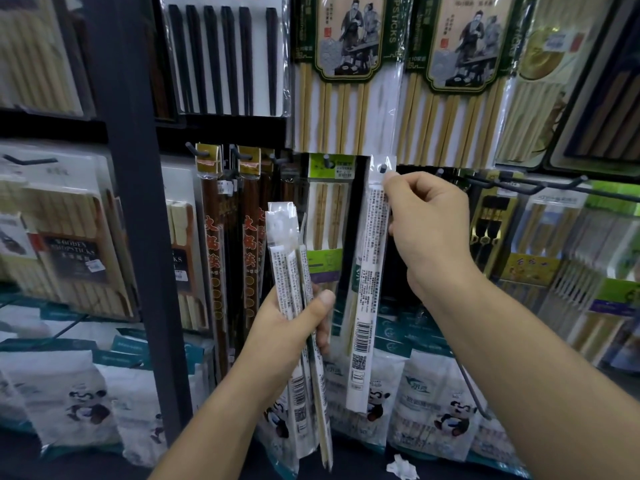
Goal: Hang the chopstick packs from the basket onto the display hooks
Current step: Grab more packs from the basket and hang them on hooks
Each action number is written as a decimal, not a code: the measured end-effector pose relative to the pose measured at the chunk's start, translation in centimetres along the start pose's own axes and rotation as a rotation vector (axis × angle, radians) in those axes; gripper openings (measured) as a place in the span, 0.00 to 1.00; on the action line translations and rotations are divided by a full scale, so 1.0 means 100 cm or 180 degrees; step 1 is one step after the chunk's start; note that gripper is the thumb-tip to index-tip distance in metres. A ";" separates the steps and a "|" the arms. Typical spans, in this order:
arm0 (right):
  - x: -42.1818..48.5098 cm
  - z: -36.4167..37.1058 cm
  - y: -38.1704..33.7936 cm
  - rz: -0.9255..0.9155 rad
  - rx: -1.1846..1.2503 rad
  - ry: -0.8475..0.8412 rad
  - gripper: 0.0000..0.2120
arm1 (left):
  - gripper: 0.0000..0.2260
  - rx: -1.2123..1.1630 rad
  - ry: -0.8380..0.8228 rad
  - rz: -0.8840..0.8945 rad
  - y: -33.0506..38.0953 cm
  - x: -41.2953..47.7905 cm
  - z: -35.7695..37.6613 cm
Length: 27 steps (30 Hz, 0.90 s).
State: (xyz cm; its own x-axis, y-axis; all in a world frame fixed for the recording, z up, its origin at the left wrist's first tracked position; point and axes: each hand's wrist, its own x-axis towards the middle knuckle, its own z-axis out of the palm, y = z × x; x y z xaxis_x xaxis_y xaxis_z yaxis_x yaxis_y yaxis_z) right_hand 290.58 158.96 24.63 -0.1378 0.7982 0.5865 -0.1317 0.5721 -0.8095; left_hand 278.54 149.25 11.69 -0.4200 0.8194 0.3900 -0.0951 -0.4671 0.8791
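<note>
Right hand [427, 220]: I pinch one pack [369, 278] at its top, hole on the hook [383, 168].
Left hand [294, 327]: my fingers curl round the spare packs [289, 271].

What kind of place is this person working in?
Probably a shop's kitchenware aisle: packaged chopsticks hang on hooks, one bears a price sticker, and the right hand holds a pack at a hook while the left hand grips spare packs.

At nine o'clock a boxed pack [69, 252] has a dark label reading "WOODEN CHOPSTICKS". At twelve, a green-framed pack [346, 39] shows "STICKS" down its edge. Brown packs [212, 237] bear red Chinese characters. The white pack [367, 271] at centre carries a barcode, a QR code and print too small to read.
</note>
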 end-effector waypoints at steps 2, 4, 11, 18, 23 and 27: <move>0.001 0.000 0.001 0.0040 -0.0034 0.0025 0.16 | 0.14 -0.0071 0.0002 -0.0136 0.001 0.000 0.000; 0.002 -0.001 0.001 0.0082 -0.0054 0.0030 0.16 | 0.14 -0.0244 0.0028 -0.0271 0.002 0.000 -0.001; -0.001 -0.005 0.015 0.0059 -0.0253 0.0130 0.12 | 0.15 -0.0346 0.0169 -0.0270 0.005 -0.002 0.000; -0.029 -0.009 0.023 -0.0315 -0.0511 -0.0208 0.08 | 0.16 -0.0663 0.0100 -0.0401 0.013 -0.005 0.005; -0.043 0.000 0.021 0.0003 -0.0549 -0.0941 0.01 | 0.15 -0.0744 0.0030 -0.0296 0.011 -0.006 0.007; -0.047 0.003 0.019 0.0474 -0.0107 -0.1249 0.04 | 0.08 -0.0688 -0.0130 -0.0235 0.011 -0.009 0.006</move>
State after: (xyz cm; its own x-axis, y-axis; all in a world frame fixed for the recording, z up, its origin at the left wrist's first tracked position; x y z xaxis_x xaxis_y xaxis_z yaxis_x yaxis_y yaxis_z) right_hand 290.67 156.21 20.37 -0.5172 0.7439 0.4233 -0.0509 0.4670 -0.8828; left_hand 279.38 148.21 12.53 -0.3684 0.8647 0.3415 -0.3171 -0.4621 0.8282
